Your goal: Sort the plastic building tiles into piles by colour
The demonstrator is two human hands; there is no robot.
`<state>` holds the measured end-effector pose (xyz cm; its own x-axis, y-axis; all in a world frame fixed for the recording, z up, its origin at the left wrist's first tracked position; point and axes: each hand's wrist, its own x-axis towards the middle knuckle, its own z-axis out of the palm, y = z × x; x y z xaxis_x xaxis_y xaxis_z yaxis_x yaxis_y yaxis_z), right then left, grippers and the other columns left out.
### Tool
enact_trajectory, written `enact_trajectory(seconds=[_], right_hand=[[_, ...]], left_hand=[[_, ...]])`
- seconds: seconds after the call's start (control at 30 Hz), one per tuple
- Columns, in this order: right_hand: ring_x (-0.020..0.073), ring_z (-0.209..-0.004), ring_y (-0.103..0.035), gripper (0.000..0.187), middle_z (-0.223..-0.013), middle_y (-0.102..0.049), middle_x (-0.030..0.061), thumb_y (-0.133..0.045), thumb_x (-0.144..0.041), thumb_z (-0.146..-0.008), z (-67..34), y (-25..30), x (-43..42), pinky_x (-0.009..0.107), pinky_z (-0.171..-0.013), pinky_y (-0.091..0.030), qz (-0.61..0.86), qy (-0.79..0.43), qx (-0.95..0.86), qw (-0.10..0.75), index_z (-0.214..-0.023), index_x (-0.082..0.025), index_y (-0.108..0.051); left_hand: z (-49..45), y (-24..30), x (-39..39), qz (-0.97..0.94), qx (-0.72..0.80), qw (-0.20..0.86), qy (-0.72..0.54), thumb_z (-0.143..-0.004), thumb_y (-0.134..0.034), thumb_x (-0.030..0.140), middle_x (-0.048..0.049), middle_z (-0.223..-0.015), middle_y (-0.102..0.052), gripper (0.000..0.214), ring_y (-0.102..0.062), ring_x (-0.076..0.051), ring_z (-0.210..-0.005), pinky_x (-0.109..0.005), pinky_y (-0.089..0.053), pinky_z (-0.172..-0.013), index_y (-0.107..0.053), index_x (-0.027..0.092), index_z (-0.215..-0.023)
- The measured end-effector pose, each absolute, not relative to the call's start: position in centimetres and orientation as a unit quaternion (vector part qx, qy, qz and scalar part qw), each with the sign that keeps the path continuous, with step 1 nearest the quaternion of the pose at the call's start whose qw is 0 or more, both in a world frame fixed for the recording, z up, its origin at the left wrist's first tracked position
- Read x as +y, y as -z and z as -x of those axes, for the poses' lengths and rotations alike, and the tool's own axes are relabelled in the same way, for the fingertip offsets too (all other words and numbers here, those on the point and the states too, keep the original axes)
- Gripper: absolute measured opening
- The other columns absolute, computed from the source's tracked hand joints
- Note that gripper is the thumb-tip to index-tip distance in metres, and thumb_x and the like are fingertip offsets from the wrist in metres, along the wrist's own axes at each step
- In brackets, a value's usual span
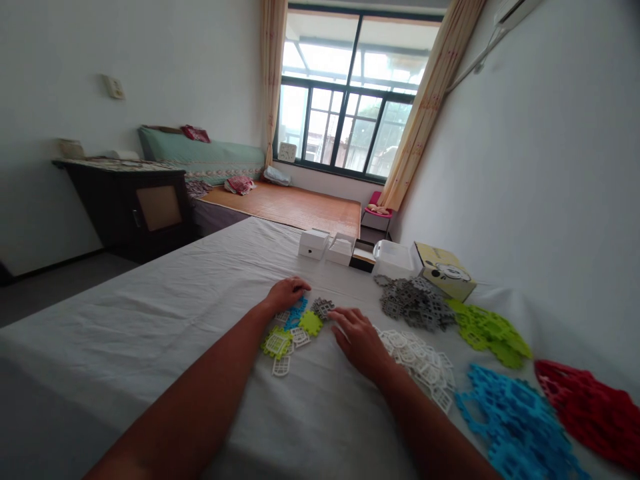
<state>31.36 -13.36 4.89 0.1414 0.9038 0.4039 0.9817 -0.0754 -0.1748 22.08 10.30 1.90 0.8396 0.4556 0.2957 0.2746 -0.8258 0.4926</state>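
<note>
A small mixed group of flat plastic interlocking building tiles lies on the sheet between my hands. In it are a blue tile (296, 315), a lime green tile (311, 323), another green tile (277, 342) with a white lattice insert, white window-shaped pieces (300, 337) and grey tiles (323, 307). My left hand (289, 294) rests at the far left edge of the group, beside the blue tile, fingers loosely bent. Nothing shows in it; its thumb side is hidden. My right hand (356, 333) is open, fingers stretched towards the grey tiles, fingertips close to them; contact is unclear.
Sorted piles lie to the right: white pieces (417, 360), grey tiles (417, 303), green tiles (490, 330), blue tiles (520, 423) and red tiles (590, 407). Behind stand a white box (313, 244), open boxes (342, 249), a clear bin (394, 259) and a yellow carton (445, 270).
</note>
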Motion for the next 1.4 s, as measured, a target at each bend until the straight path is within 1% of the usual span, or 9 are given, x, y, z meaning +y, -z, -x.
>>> enact_trajectory(seconds=[0.07, 0.17, 0.4, 0.6, 0.8, 0.97, 1.13, 1.3, 1.4], right_hand=[[0.0201, -0.116, -0.041, 0.04, -0.129, -0.048, 0.0042, -0.041, -0.029, -0.087, -31.0, -4.2, -12.6, 0.037, -0.092, -0.038, 0.72, 0.083, -0.662, 0.191, -0.127, -0.028, -0.042], [0.0201, -0.122, -0.035, 0.042, -0.133, -0.044, 0.0015, -0.039, -0.031, -0.088, -31.3, -3.5, -12.2, 0.038, -0.096, -0.035, 0.719, 0.058, -0.672, 0.169, -0.13, -0.029, -0.038], [0.0188, -0.105, -0.047, 0.035, -0.112, -0.059, 0.0009, -0.054, -0.028, -0.081, -31.7, -4.0, -13.1, 0.033, -0.087, -0.04, 0.73, 0.052, -0.66, 0.172, -0.116, -0.03, -0.051], [0.0238, -0.105, -0.047, 0.043, -0.116, -0.056, 0.0044, -0.062, -0.039, -0.073, -31.9, -3.9, -13.4, 0.038, -0.086, -0.04, 0.756, 0.07, -0.623, 0.188, -0.113, -0.028, -0.054], [0.0205, -0.103, -0.049, 0.025, -0.113, -0.059, 0.004, -0.056, -0.03, -0.077, -31.9, -3.3, -13.2, 0.035, -0.088, -0.04, 0.754, 0.049, -0.618, 0.219, -0.102, -0.024, -0.059], [0.0184, -0.099, -0.052, 0.024, -0.105, -0.062, 0.0035, -0.051, -0.02, -0.077, -32.1, -3.1, -13.5, 0.03, -0.087, -0.041, 0.746, 0.053, -0.617, 0.246, -0.101, -0.022, -0.058], [0.0165, -0.087, -0.059, 0.026, -0.096, -0.065, 0.0059, -0.038, -0.024, -0.087, -32.8, -4.0, -14.1, 0.028, -0.081, -0.042, 0.769, 0.102, -0.576, 0.257, -0.103, -0.02, -0.057], [0.019, -0.09, -0.057, 0.026, -0.091, -0.066, 0.0067, -0.04, -0.031, -0.086, -35.0, -6.0, -13.4, 0.03, -0.082, -0.042, 0.768, 0.149, -0.56, 0.272, -0.096, -0.02, -0.062], [0.0182, -0.078, -0.061, 0.028, -0.084, -0.067, 0.0066, -0.043, -0.036, -0.084, -37.3, -6.6, -12.3, 0.029, -0.072, -0.045, 0.784, 0.104, -0.519, 0.324, -0.093, -0.018, -0.063]], left_hand=[[-22.1, -1.8, 10.3, -0.932, 0.194, 0.222, -0.209, -0.076, -0.049, 0.024, 0.0022, -0.096, -0.065, 0.024, -0.057, -0.013, -0.085, -0.021, -0.043, -0.078, -0.067, 0.025, -0.091], [-22.1, -1.7, 10.4, -0.934, 0.184, 0.219, -0.215, -0.076, -0.048, 0.024, 0.0021, -0.095, -0.065, 0.024, -0.058, -0.014, -0.086, -0.021, -0.043, -0.078, -0.068, 0.025, -0.09], [-22.1, -1.6, 10.6, -0.935, 0.181, 0.211, -0.221, -0.077, -0.048, 0.024, 0.0012, -0.094, -0.065, 0.024, -0.058, -0.014, -0.083, -0.022, -0.042, -0.076, -0.068, 0.024, -0.091], [-22.2, -1.4, 10.7, -0.936, 0.18, 0.211, -0.217, -0.077, -0.049, 0.023, 0.0017, -0.095, -0.065, 0.024, -0.058, -0.014, -0.084, -0.021, -0.042, -0.076, -0.067, 0.025, -0.092], [-22.2, -1.5, 10.6, -0.935, 0.185, 0.21, -0.216, -0.077, -0.048, 0.022, 0.0015, -0.094, -0.064, 0.024, -0.058, -0.013, -0.084, -0.021, -0.042, -0.075, -0.067, 0.024, -0.091], [-22.0, -1.8, 10.3, -0.936, 0.191, 0.21, -0.208, -0.077, -0.048, 0.021, 0.0017, -0.096, -0.064, 0.025, -0.058, -0.013, -0.083, -0.02, -0.042, -0.076, -0.067, 0.024, -0.092], [-22.0, -1.6, 10.4, -0.935, 0.191, 0.212, -0.21, -0.076, -0.049, 0.02, 0.002, -0.096, -0.064, 0.025, -0.058, -0.013, -0.084, -0.02, -0.042, -0.076, -0.067, 0.024, -0.092], [-22.1, -1.2, 10.7, -0.933, 0.186, 0.218, -0.219, -0.077, -0.049, 0.022, 0.0018, -0.096, -0.064, 0.024, -0.058, -0.013, -0.084, -0.021, -0.042, -0.077, -0.067, 0.024, -0.092], [-22.1, -1.1, 10.8, -0.932, 0.186, 0.22, -0.221, -0.077, -0.049, 0.022, 0.0017, -0.095, -0.064, 0.024, -0.058, -0.013, -0.083, -0.021, -0.042, -0.076, -0.067, 0.024, -0.092]])
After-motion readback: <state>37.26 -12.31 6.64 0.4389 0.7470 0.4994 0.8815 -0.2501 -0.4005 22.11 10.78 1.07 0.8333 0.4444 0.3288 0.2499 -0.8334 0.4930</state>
